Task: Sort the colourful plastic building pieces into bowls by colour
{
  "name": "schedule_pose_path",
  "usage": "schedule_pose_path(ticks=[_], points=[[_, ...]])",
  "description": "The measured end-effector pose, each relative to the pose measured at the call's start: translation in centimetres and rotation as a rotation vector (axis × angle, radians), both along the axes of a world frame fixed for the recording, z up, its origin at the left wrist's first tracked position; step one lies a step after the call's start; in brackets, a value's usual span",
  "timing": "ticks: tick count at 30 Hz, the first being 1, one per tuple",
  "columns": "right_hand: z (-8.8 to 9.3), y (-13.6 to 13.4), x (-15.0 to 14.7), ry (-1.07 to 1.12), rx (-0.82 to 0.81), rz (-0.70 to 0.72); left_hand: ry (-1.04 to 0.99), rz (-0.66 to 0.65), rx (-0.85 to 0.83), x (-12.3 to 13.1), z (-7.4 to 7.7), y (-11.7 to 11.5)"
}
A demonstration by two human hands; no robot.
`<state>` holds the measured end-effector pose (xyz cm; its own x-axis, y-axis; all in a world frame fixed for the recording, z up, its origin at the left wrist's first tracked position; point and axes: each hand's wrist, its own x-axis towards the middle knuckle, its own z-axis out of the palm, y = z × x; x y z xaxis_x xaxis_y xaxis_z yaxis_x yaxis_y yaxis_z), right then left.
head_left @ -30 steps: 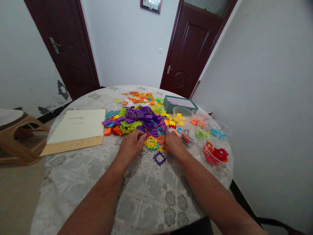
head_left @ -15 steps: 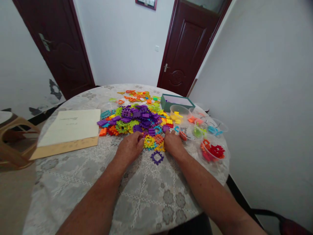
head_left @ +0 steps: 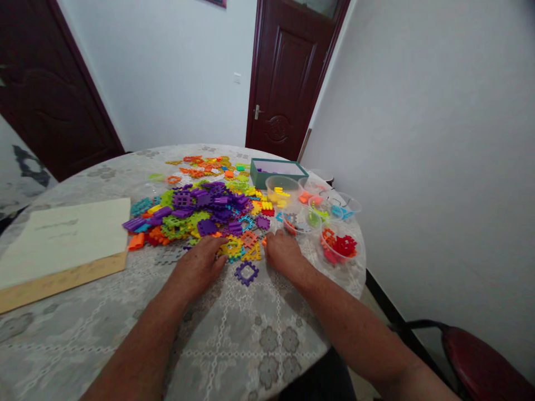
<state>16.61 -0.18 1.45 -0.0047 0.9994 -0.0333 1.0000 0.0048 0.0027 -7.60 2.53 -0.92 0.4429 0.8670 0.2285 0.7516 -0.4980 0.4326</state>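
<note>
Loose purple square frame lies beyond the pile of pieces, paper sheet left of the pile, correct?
No: the head view shows the loose purple square frame on the near side of the pile; the paper sheet is left of the pile.

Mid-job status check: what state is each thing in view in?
Left hand: fingers apart, at yellow pieces.
Right hand: fingers curled, grip unclear.
Piece pile: heaped, colours mixed.
Purple square frame: flat on the tablecloth.
Green box: open, purple pieces inside.
Tub of red pieces: uncovered.
White paper: flat.
Door straight ahead: closed.
</note>
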Motion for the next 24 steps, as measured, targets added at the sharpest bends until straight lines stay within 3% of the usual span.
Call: schedule_pose_path(ticks=[5,9,12,17,24], points=[[-0.8,-0.9,0.4,0.329,0.049,0.305,-0.010,-0.038,-0.023,0.1,0.1,-0.4],[-1.3,-0.5,0.7,0.622,0.053,0.450,-0.001,-0.028,-0.056,0.3,0.2,-0.8],[-1.7,-0.1,0.5,0.848,0.035,0.419,0.032,-0.026,-0.074,0.4,0.6,-1.0],[-2.9,0.1,0.0,1.244,-0.173,0.261,0.026,-0.024,-0.056,0.6,1.2,-1.2],[-2.5,0.0,0.0,1.286,-0.167,0.197,0.014,0.024,-0.019,0.5,1.4,-1.4]])
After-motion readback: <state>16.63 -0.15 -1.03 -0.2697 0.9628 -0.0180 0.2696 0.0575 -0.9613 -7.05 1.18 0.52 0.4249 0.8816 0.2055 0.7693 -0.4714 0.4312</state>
